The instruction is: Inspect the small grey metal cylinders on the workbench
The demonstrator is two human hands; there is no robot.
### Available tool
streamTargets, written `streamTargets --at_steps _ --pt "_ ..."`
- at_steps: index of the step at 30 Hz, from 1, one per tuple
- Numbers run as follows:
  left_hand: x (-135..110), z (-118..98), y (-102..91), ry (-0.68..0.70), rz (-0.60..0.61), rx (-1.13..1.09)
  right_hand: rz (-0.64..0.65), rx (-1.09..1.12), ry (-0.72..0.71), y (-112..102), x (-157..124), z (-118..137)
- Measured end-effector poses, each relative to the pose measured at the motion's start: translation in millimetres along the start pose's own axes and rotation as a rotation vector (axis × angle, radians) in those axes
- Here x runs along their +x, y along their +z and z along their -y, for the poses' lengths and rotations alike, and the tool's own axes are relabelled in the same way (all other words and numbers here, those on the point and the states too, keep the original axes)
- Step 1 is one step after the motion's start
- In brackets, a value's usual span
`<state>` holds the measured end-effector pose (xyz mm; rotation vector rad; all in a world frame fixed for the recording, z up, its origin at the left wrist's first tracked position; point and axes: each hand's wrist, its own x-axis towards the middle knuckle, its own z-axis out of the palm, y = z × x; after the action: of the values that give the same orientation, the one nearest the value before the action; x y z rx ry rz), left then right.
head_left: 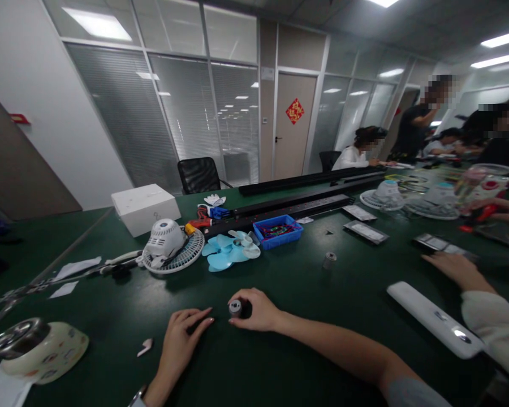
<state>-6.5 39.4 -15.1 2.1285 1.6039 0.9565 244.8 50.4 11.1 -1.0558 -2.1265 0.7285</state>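
Observation:
My right hand [257,311] rests on the green table [305,294], fingers curled round a small grey cylindrical part [235,308]. My left hand [182,336] lies flat beside it, fingers stretched toward the part, holding nothing. Farther back lie a light blue fan blade [229,249] and a white fan motor on its round grille [172,246]. A second small grey cylinder [330,259] stands alone to the right.
A blue bin [277,230] of small parts, a white box [145,208], long black rails [292,204], a white bar [432,318] and a patterned cup [38,347] sit on the table. Another person's hand [458,268] rests at right; several people work behind.

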Motion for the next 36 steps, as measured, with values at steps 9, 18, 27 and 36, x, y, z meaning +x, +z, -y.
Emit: streamTargets --at_steps 9,18,27,36 --pt "-1.4 -6.8 -3.8 -0.029 -0.065 -0.026 -0.115 -0.800 0.437 -113.0 10.7 -55.9" --pt "-3.5 -4.7 0.9 -0.010 -0.155 -0.040 -0.210 -1.023 0.811 -210.4 -1.6 -102.6" --pt "-4.1 -10.2 -2.0 -0.116 -0.142 -0.094 0.076 -0.354 -0.105 -28.2 26.2 -10.0" --pt "-4.9 -18.0 -4.1 -0.216 -0.167 -0.286 0.129 -0.397 -0.190 41.6 45.9 6.4"
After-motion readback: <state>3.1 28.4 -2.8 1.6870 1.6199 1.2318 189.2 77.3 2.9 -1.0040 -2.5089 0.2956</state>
